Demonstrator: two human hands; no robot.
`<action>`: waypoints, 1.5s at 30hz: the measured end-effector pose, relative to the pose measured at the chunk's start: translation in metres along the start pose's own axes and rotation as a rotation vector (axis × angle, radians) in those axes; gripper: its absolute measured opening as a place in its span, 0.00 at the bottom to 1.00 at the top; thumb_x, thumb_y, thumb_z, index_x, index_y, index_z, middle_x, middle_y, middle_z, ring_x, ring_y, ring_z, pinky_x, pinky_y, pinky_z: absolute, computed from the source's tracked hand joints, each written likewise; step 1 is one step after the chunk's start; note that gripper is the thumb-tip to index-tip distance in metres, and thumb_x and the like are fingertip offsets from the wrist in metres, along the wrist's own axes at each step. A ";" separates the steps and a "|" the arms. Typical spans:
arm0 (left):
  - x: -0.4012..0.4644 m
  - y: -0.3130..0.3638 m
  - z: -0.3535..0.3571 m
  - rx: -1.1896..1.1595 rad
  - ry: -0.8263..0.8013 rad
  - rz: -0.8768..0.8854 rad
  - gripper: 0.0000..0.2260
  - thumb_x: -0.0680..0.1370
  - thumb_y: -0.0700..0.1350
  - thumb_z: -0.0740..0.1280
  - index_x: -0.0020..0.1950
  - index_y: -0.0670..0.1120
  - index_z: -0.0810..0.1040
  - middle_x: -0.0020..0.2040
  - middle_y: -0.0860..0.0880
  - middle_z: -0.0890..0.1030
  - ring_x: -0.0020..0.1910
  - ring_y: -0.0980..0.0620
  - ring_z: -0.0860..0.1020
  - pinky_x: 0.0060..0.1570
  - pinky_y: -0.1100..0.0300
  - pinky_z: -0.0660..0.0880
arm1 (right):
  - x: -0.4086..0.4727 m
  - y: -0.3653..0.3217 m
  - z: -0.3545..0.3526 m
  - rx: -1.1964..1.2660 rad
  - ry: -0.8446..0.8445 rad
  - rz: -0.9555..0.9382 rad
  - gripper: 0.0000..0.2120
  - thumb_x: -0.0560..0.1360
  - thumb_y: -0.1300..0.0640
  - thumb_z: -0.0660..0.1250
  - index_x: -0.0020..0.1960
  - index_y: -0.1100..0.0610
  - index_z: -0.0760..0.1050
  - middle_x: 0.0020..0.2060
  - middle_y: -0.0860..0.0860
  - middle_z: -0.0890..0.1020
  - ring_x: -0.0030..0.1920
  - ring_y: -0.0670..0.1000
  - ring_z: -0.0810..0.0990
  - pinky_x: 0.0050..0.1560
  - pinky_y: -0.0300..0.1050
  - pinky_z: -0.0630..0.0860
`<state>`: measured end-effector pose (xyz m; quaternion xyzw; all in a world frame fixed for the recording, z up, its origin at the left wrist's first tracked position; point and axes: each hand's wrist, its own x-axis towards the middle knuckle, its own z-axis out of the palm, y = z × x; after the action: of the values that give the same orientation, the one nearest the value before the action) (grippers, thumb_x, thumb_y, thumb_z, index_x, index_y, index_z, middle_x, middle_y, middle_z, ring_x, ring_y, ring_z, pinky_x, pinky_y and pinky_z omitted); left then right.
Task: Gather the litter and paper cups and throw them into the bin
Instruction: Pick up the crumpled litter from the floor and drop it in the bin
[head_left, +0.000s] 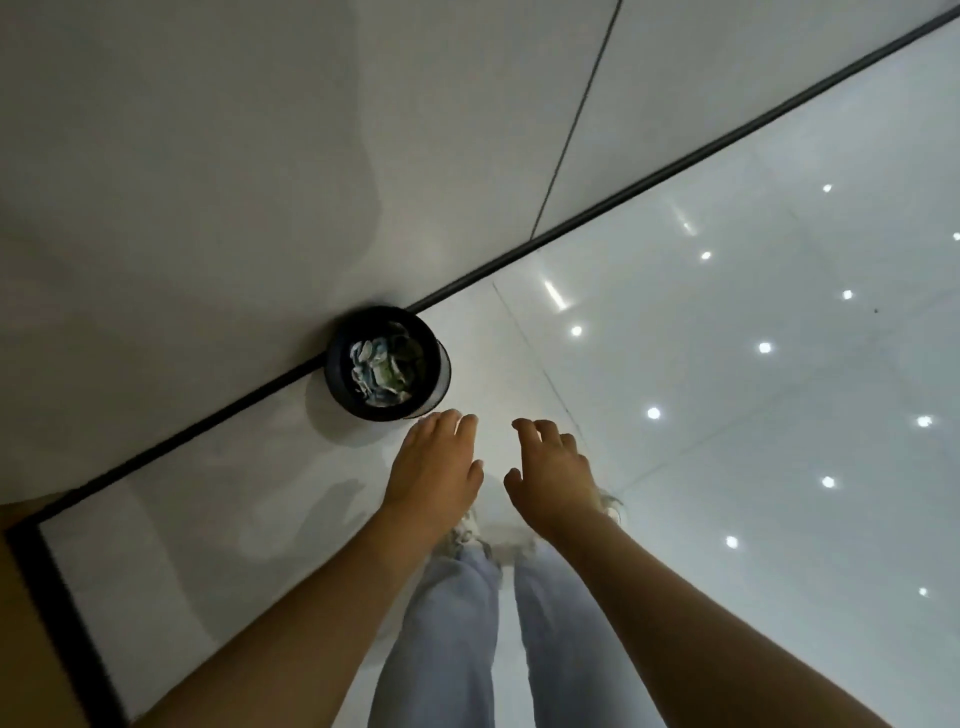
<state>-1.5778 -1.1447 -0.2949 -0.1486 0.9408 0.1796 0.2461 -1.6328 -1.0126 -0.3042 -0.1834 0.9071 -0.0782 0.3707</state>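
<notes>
The round black bin (388, 364) with a pale lower wall stands on the floor against the dark skirting strip (623, 192), just beyond the fingertips of the left hand (434, 475). Inside it lies a heap of crumpled pale blue, white and green litter (378, 370), piled fairly high toward the rim; no separate paper cup can be picked out in it.

Both hands hang palm-down over the floor, level with each other and near together. The left hand's fingers are straight and close, holding nothing, their tips almost over the bin's near rim. The right hand (553, 475) is loosely spread, fingers slightly bent, also holding nothing; the bin lies beyond and to the left of its fingers.

Judging from this, the drop into the bin looks finished for this load, with 2 empty hands and no litter visible on the glossy white tiled floor (727, 364) around them. To do the step well, release should happen directly over the opening, and a check round the bin's base for anything that missed is sensible.

Below the wrists are pale blue trouser legs (441, 623) and light shoes (467, 530).
</notes>
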 end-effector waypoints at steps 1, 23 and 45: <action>-0.003 0.011 0.004 0.025 -0.025 0.026 0.24 0.81 0.53 0.59 0.75 0.48 0.59 0.74 0.48 0.64 0.72 0.49 0.62 0.71 0.57 0.60 | -0.008 0.011 0.002 0.018 0.001 0.024 0.27 0.77 0.54 0.62 0.74 0.52 0.58 0.71 0.54 0.66 0.66 0.57 0.69 0.63 0.51 0.70; -0.099 0.441 0.052 0.438 -0.243 0.606 0.21 0.80 0.50 0.59 0.71 0.45 0.65 0.68 0.46 0.70 0.66 0.48 0.67 0.66 0.57 0.63 | -0.292 0.358 -0.059 0.466 0.178 0.591 0.25 0.76 0.56 0.61 0.72 0.54 0.60 0.65 0.54 0.69 0.60 0.57 0.70 0.56 0.48 0.69; -0.166 0.872 0.154 0.782 -0.361 1.292 0.19 0.79 0.51 0.61 0.67 0.44 0.69 0.62 0.47 0.74 0.61 0.48 0.71 0.62 0.58 0.67 | -0.498 0.672 -0.104 0.975 0.501 1.164 0.27 0.76 0.57 0.61 0.74 0.54 0.58 0.67 0.54 0.68 0.62 0.57 0.69 0.57 0.50 0.70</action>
<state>-1.6967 -0.2725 -0.1038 0.5586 0.7811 -0.0363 0.2767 -1.5627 -0.1989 -0.0968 0.5255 0.7770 -0.2989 0.1755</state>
